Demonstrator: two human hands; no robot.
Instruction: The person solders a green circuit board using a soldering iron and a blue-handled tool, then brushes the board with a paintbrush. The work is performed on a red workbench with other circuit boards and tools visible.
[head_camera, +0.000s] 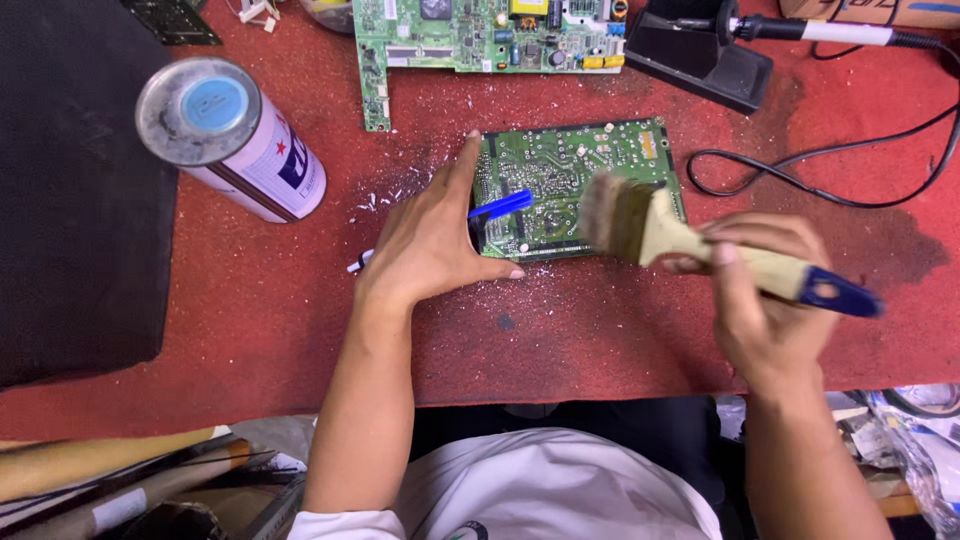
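Red mat (250, 320), green circuit board (560, 175) steadied by flat left hand (430, 245), right hand (770, 300) gripping paintbrush (690, 240)

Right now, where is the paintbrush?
In the head view, the paintbrush is right of centre, gripped by the right hand, with its bristles on the right end of the green circuit board that the left hand steadies.

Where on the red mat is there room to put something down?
Bare red mat lies along the near edge, below both hands, and between the spray can and left hand. It is crowded around the circuit board, brush and cable.
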